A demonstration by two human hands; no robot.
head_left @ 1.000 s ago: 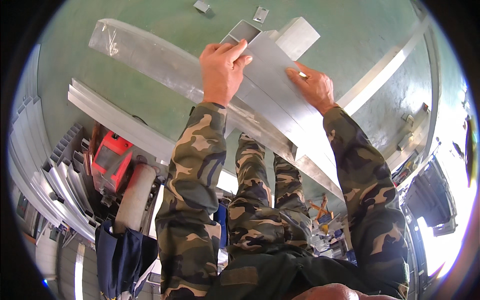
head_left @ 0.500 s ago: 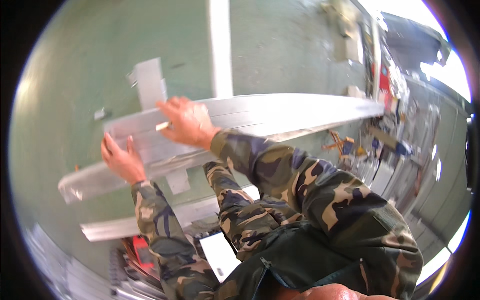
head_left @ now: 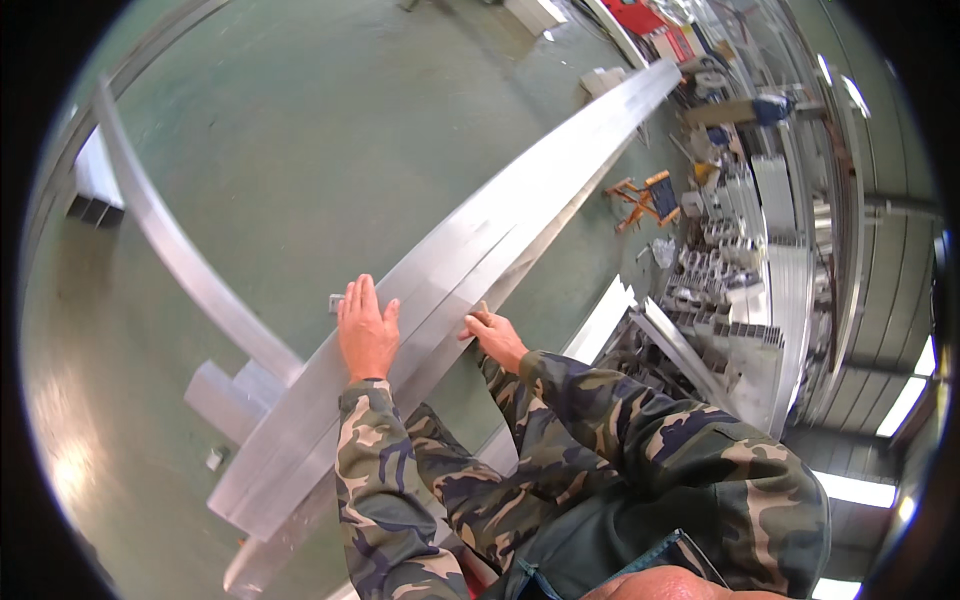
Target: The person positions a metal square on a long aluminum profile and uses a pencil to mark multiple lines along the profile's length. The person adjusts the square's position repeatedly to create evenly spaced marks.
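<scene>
Left hand [head_left: 368, 340]: fingers stretched out, laid flat on top of the profile [head_left: 500, 225], gripping nothing
Right hand [head_left: 500, 342]: fingers curled at the profile's near edge; whether they pinch anything thin, cannot tell
Profile: long and silver, under the left fingers, running from below left of them to well beyond the right fingers, up and right
Lower bar [head_left: 255, 568]: beneath the profile, one end showing below left of the left fingers
Long bar [head_left: 172, 240]: left of the left fingers, reaching the profile's far edge
Short tube [head_left: 213, 400]: left of and slightly below the left fingers
Stool [head_left: 645, 200]: up and right of the right fingers, well apart
</scene>
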